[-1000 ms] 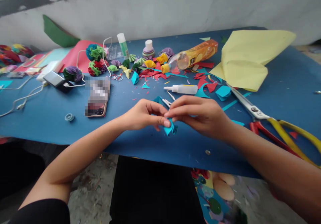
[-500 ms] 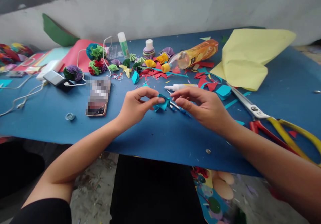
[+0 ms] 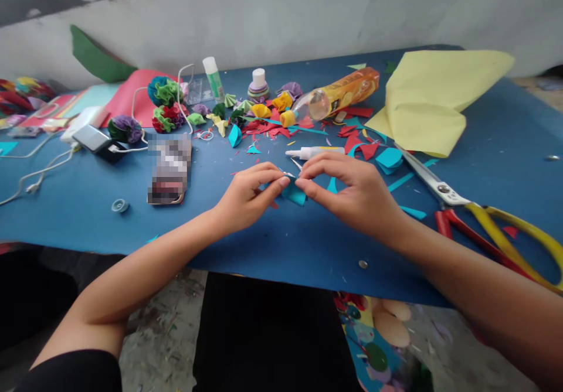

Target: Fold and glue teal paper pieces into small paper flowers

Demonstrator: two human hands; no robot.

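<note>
just above the table (image 3: 246, 257), the left hand (image 3: 237, 197) and right hand (image 3: 363, 188) each pinch an edge of the blue paper (image 3: 294, 194). looks like the shaping step to me, so the next move calls for light, even finger pressure.

Bench (image 3: 246, 254): phone (image 3: 170, 172) lay left, scissors (image 3: 444, 189) right.
Paper piece (image 3: 294, 194) sat between left hand (image 3: 244, 197) and right hand (image 3: 358, 191); glue tube (image 3: 325, 150) lay behind, bottle (image 3: 341, 98) farther back, large sheet (image 3: 426, 108) right of bottle.
</note>
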